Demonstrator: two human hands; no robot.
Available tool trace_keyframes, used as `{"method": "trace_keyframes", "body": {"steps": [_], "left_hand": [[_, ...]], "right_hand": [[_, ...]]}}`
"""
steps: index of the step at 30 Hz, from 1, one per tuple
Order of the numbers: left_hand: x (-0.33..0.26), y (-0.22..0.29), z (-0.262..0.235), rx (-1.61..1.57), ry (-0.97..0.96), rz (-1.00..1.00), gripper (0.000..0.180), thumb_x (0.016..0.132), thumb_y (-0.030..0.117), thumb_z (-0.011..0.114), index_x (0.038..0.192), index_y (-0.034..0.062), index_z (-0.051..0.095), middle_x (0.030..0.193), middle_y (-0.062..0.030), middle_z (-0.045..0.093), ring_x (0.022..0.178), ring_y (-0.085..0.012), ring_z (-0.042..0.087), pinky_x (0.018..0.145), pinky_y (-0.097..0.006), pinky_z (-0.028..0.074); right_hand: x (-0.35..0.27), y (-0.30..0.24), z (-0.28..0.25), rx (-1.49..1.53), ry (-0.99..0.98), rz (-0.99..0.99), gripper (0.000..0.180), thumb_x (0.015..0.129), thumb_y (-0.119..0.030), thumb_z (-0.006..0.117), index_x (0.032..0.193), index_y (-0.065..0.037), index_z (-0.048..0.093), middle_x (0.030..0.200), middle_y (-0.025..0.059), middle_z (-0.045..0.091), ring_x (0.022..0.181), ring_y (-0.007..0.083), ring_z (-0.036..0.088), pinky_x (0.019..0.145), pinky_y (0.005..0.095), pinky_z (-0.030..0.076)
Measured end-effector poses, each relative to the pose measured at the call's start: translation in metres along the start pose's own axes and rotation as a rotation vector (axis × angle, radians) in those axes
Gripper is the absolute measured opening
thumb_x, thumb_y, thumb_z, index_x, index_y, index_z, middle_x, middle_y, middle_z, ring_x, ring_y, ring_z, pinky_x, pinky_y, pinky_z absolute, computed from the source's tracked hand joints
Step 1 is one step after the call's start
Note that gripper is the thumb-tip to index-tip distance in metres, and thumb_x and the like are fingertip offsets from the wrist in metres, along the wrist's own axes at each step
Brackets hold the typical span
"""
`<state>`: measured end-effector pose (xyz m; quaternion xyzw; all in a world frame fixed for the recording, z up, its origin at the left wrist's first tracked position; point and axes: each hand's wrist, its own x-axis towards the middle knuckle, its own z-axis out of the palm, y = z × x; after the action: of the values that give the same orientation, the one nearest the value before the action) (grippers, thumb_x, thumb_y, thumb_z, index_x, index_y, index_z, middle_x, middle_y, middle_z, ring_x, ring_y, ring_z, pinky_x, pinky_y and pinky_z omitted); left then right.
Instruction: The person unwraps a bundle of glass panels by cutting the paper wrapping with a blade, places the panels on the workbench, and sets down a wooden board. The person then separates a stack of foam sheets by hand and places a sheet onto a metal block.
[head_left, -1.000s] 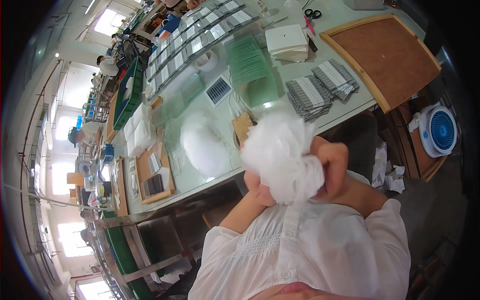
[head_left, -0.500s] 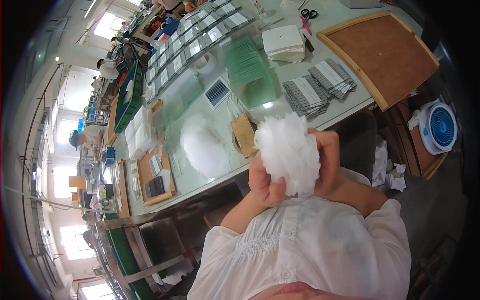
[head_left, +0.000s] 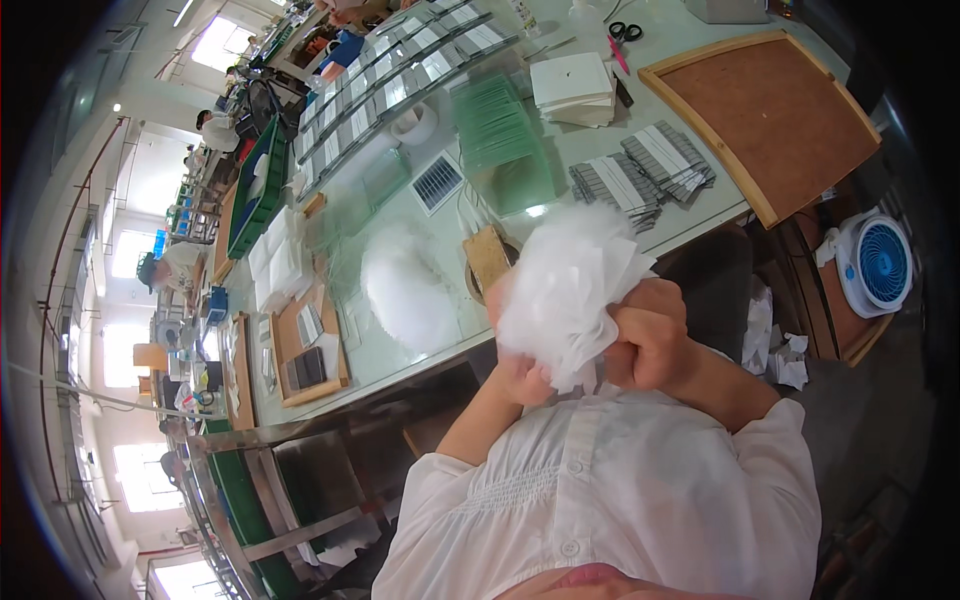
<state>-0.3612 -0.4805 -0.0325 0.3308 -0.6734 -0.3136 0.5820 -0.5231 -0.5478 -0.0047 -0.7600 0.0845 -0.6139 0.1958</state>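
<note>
Well left of the grip, notice a wood-rimmed tray (head_left: pixel 318 393) with small dark and grey pieces in it; could be jarred by a wide swing of the elbow. Nearer, still left of the grip, find a white pile (head_left: pixel 408 295) on the table (head_left: pixel 388 376); looks light, so could scatter if brushed. Just beyond the grip's left side, note a wooden block (head_left: pixel 487 258); might snag low-hanging edges.

See the left hand (head_left: pixel 516 372) curled round the bundle's lower left, partly hidden by it. Between both hands, off the table, find the bundle of thin white sheets (head_left: pixel 570 295), fanned and ruffled at the top. Could shed loose layers if pinched only at the base, or crease under too hard a squeeze. See the right hand (head_left: pixel 648 335) bent nearly into a fist against the right edge; cannot tell how many layers are caught. Might skew the bundle through uneven pressure.

Beyond the grip, rightward, note striped panels (head_left: pixel 668 160); could be covered by dropped sheets. Far right, see a fan (head_left: pixel 875 258); cannot tell if running, but could blow sheets loose.
</note>
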Motion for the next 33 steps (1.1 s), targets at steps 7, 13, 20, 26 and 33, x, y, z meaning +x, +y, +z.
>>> {"method": "trace_keyframes", "body": {"steps": [7, 13, 20, 26, 33], "left_hand": [[0.013, 0.016, 0.002, -0.092, 0.032, -0.060, 0.061, 0.067, 0.011, 0.069, 0.122, 0.0058, 0.042, 0.123, -0.0161, 0.041, 0.113, -0.0283, 0.042, 0.096, -0.039, 0.034], [0.017, 0.016, 0.000, 0.257, -0.012, 0.079, 0.047, 0.061, 0.006, 0.068, 0.104, 0.0069, 0.049, 0.119, -0.0176, 0.047, 0.110, -0.0336, 0.044, 0.095, -0.043, 0.034], [0.004, -0.004, -0.002, 0.266, -0.045, 0.211, 0.047, 0.061, 0.018, 0.076, 0.104, 0.0066, 0.059, 0.118, -0.0210, 0.052, 0.121, -0.0392, 0.040, 0.100, -0.047, 0.031], [0.012, 0.008, 0.009, -0.095, 0.266, 0.007, 0.076, 0.072, 0.022, 0.074, 0.129, 0.0030, 0.028, 0.126, -0.0142, 0.040, 0.116, -0.0256, 0.042, 0.098, -0.040, 0.034], [0.013, 0.008, 0.016, -0.243, 0.608, -0.119, 0.067, 0.075, 0.014, 0.076, 0.123, 0.0083, 0.030, 0.121, -0.0098, 0.042, 0.111, -0.0191, 0.043, 0.096, -0.033, 0.036]], "right_hand": [[-0.010, 0.012, 0.006, -0.022, 0.054, -0.026, 0.023, 0.082, -0.008, 0.063, 0.096, -0.004, 0.045, 0.069, 0.0089, 0.054, 0.051, 0.0248, 0.053, 0.044, 0.0322, 0.042], [-0.033, 0.008, 0.012, 0.182, 0.131, 0.283, 0.024, 0.084, -0.006, 0.059, 0.100, -0.003, 0.042, 0.079, 0.0082, 0.049, 0.065, 0.0176, 0.048, 0.060, 0.0275, 0.041], [-0.013, -0.007, 0.013, 0.264, 0.261, 0.416, 0.011, 0.090, -0.003, 0.052, 0.097, -0.002, 0.044, 0.075, 0.0052, 0.045, 0.058, 0.0151, 0.043, 0.055, 0.0259, 0.040], [-0.003, -0.003, 0.014, -0.049, 0.069, -0.001, 0.025, 0.075, -0.003, 0.068, 0.097, -0.004, 0.056, 0.077, 0.0082, 0.056, 0.061, 0.0287, 0.056, 0.052, 0.0333, 0.047], [-0.019, 0.007, 0.012, -0.220, 0.085, 0.322, 0.059, 0.077, -0.018, 0.071, 0.126, -0.002, 0.042, 0.118, 0.0145, 0.051, 0.102, 0.0221, 0.054, 0.076, 0.0339, 0.047]]}}
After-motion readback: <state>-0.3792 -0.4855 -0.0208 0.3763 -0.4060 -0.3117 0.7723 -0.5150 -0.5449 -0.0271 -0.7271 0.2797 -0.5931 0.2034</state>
